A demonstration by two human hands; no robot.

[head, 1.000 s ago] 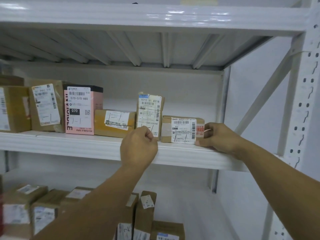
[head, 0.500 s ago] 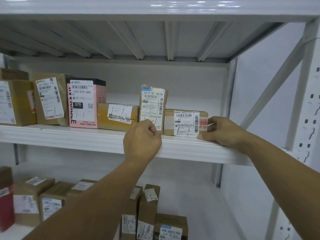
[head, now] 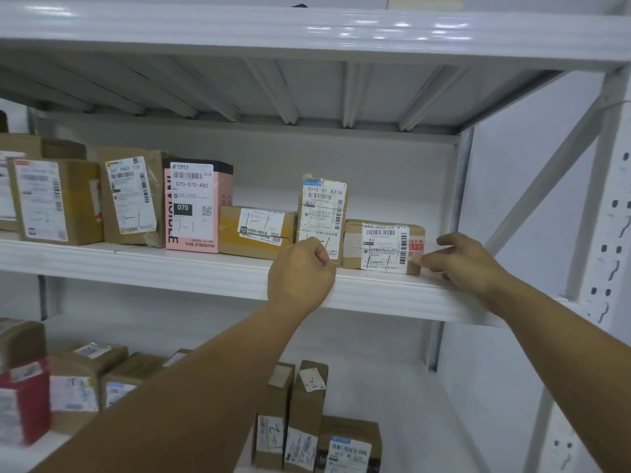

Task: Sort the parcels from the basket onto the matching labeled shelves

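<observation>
On the middle shelf [head: 205,268], a low brown parcel [head: 382,247] with a white label lies at the right end of the row. My right hand [head: 461,262] is just right of it, fingers loosely spread, fingertips at its right end. An upright brown parcel [head: 322,213] stands to its left. My left hand [head: 300,273] is a curled fist at that parcel's bottom front edge, over the shelf lip; whether it pinches anything is hidden.
Further left stand a flat yellow-taped parcel [head: 256,232], a pink box [head: 196,206] and several brown boxes [head: 54,199]. The lower shelf holds more parcels [head: 304,414]. A white upright post [head: 611,213] and a diagonal brace [head: 546,179] stand at right.
My right hand has loosened from the low parcel's right end and its fingers have spread. The left fist has stayed in place. The view shifted slightly.
</observation>
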